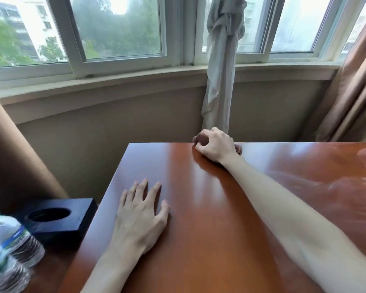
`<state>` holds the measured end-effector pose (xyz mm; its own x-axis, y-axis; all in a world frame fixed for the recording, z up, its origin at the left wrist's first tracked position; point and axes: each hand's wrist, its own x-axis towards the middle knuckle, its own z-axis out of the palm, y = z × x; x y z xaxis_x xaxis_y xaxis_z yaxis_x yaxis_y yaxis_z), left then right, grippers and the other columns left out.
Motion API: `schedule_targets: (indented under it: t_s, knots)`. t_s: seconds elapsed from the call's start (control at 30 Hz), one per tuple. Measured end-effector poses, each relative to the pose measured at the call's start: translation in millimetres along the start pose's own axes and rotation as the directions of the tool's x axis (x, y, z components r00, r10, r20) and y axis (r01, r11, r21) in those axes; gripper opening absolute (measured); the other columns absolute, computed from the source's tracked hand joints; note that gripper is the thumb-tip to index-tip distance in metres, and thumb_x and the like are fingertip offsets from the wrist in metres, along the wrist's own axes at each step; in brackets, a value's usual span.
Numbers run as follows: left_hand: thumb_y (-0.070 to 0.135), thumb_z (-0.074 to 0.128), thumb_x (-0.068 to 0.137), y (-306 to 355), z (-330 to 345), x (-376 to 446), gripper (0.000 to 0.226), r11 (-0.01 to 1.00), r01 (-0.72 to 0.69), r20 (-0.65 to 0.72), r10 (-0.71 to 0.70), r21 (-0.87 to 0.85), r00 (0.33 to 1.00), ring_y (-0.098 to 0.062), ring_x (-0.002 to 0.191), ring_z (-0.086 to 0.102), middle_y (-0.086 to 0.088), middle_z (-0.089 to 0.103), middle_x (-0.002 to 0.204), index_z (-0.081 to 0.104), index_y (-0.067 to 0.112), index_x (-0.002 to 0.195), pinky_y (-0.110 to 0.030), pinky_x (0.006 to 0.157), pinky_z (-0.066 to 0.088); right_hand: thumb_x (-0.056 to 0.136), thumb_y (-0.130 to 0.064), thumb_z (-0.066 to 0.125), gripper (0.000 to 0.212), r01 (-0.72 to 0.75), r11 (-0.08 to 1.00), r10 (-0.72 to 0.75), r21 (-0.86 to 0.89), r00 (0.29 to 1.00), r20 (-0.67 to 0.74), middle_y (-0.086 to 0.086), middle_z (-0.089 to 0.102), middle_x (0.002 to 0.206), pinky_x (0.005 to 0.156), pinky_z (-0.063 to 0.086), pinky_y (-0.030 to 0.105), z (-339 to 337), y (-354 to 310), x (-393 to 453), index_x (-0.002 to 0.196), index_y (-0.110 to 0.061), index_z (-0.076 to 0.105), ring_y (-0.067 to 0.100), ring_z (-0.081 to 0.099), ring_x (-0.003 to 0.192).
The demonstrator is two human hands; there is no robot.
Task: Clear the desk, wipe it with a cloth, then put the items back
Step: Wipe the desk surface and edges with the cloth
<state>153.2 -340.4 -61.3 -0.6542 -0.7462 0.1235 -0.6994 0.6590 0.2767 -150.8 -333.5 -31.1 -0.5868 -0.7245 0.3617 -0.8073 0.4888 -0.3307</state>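
From the head view, the right hand [216,145] reaches to the far edge of the tabletop [220,208], its grip curled round a dark brownish cloth [201,138] mostly hidden under the fingers. The left hand [141,214] lies flat, fingers spread, on the wood. A water bottle [6,250], blurred and cut off, stands left beside a black box [61,220]

On the surface [220,208] the left hand [140,216] lies flat near its left edge, the right hand [216,144] grips a cloth [201,138] at the far edge, while a box [59,220] and bottle [9,250] stand lower, left of it
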Motion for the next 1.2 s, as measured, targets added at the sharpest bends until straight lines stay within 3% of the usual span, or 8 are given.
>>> schedule_targets:
  t_s: [0.17,0.37,0.53,0.7,0.77,0.9,1.07,1.2]
  knots:
    - [0.061,0.017,0.089,3.0,-4.6,-3.8,0.069,1.0,0.006,0.012,-0.006,-0.008,1.0,-0.016,0.154,0.007,0.005,0.016,0.166,0.023,0.04,0.155,-0.038,0.124,0.007,0.08,-0.05,0.062,0.03,0.029,0.999,-0.029,-0.018,1.0,0.003,-0.002,0.05,0.095,0.075,0.046,0.038,-5.7,-6.6,-23.4,0.101,-0.03,0.067,0.028,0.059,0.102]
    - [0.053,0.031,0.1,2.5,-6.5,-4.6,0.059,1.0,-0.011,0.025,0.011,0.025,1.0,-0.022,0.152,0.014,-0.001,0.022,0.165,0.027,0.034,0.156,-0.039,0.124,0.009,0.079,-0.059,0.05,0.039,0.255,0.966,-0.256,0.035,0.964,0.067,-0.008,0.055,0.1,0.074,0.053,0.035,-55.4,-39.5,-176.4,0.103,-0.032,0.065,0.019,0.059,0.092]
    - [0.052,0.03,0.101,5.0,-10.1,-5.3,0.059,1.0,-0.01,0.065,0.008,0.024,0.998,-0.023,0.153,0.013,-0.003,0.019,0.166,0.026,0.034,0.157,-0.04,0.125,0.008,0.076,-0.047,0.066,0.023,0.456,0.88,-0.463,0.13,0.886,0.031,-0.013,0.058,0.099,0.07,0.048,0.025,-101.5,-58.1,-298.0,0.095,-0.034,0.066,0.012,0.058,0.086]
    - [0.051,0.03,0.102,4.5,-8.4,-4.6,0.058,1.0,-0.013,0.055,0.013,0.006,0.998,-0.022,0.154,0.011,-0.002,0.018,0.166,0.026,0.034,0.157,-0.04,0.125,0.008,0.077,-0.062,0.051,0.04,0.239,0.968,-0.245,0.08,0.967,0.075,-0.013,0.059,0.106,0.075,0.05,0.029,-86.9,-28.0,-234.0,0.105,-0.037,0.066,0.012,0.063,0.098]
    - [0.051,0.031,0.102,2.9,-5.6,-2.6,0.057,1.0,-0.017,0.047,0.017,0.0,0.999,-0.022,0.154,0.011,-0.001,0.019,0.166,0.026,0.034,0.157,-0.039,0.125,0.009,0.076,-0.06,0.051,0.039,0.117,0.99,-0.12,0.078,0.992,0.03,-0.008,0.059,0.102,0.078,0.053,0.036,-69.6,-5.0,-181.7,0.102,-0.035,0.066,0.022,0.064,0.097]
    - [0.057,0.023,0.098,0.4,-3.5,0.8,0.061,1.0,-0.01,0.019,0.01,0.008,1.0,-0.018,0.153,0.009,0.004,0.018,0.166,0.025,0.038,0.156,-0.038,0.124,0.008,0.075,-0.057,0.055,0.035,-0.029,0.999,0.029,0.013,1.0,-0.006,-0.005,0.059,0.097,0.075,0.047,0.035,-39.4,31.8,-77.4,0.101,-0.037,0.07,0.026,0.062,0.098]
    - [0.062,0.012,0.086,0.4,-2.0,-0.4,0.073,1.0,0.01,0.007,-0.011,0.016,1.0,-0.014,0.154,0.006,0.008,0.016,0.166,0.023,0.042,0.155,-0.036,0.125,0.008,0.078,-0.053,0.063,0.03,-0.101,0.995,0.1,-0.017,0.994,-0.036,0.001,0.057,0.095,0.079,0.047,0.038,-18.1,51.3,3.3,0.101,-0.035,0.072,0.032,0.062,0.097]
    - [0.061,0.016,0.09,2.1,-4.5,-2.2,0.069,1.0,0.014,0.024,-0.014,0.011,1.0,-0.016,0.154,0.007,0.006,0.016,0.166,0.022,0.04,0.156,-0.038,0.125,0.009,0.079,-0.054,0.061,0.032,-0.098,0.995,0.097,-0.032,0.995,-0.027,0.002,0.054,0.096,0.077,0.048,0.04,-26.4,40.6,-17.7,0.097,-0.029,0.068,0.033,0.06,0.099]
